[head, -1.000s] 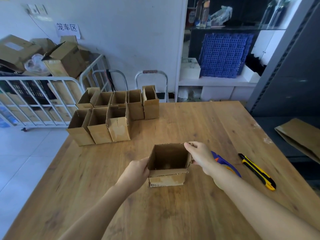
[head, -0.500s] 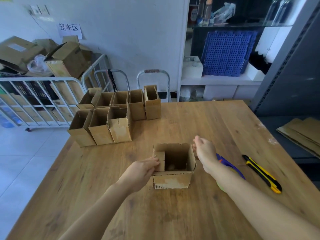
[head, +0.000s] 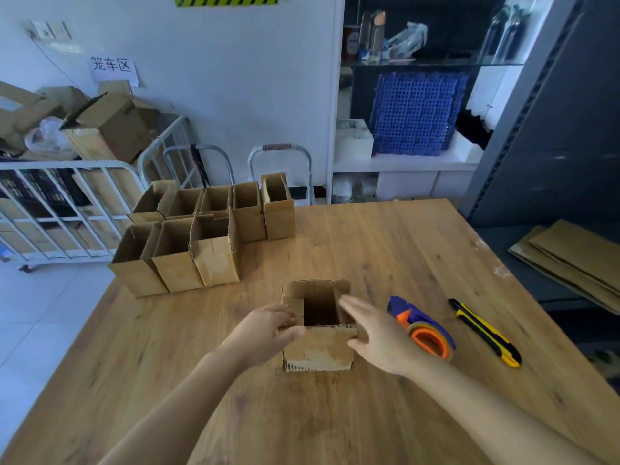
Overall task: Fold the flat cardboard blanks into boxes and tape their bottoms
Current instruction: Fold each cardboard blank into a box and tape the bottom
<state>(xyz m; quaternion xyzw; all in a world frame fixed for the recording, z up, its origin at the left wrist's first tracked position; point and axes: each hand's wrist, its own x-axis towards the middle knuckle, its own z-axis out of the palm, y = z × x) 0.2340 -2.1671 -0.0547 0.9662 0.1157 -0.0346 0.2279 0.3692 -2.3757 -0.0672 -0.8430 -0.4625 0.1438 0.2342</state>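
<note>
A small open-topped cardboard box [head: 318, 349] stands upright on the wooden table [head: 335, 424], near the middle. My left hand [head: 265, 327] grips its left side, fingers over the left top flap, which is bent inward, and thumb on the front wall. My right hand [head: 379, 337] is blurred at the box's right edge, fingers spread, holding nothing. An orange and blue tape dispenser [head: 426, 333] lies just right of that hand. Flat cardboard blanks [head: 577, 260] are stacked on a low surface off the table's right side.
Several folded open boxes [head: 201, 239] stand in two rows at the table's far left. A yellow and black utility knife [head: 486, 333] lies right of the tape dispenser. A white metal cart [head: 67, 209] with cartons stands beyond the left edge.
My left hand has pushed the box's left flap inward. My right hand has come off the right rim and now hovers with fingers spread. The view has shifted slightly.
</note>
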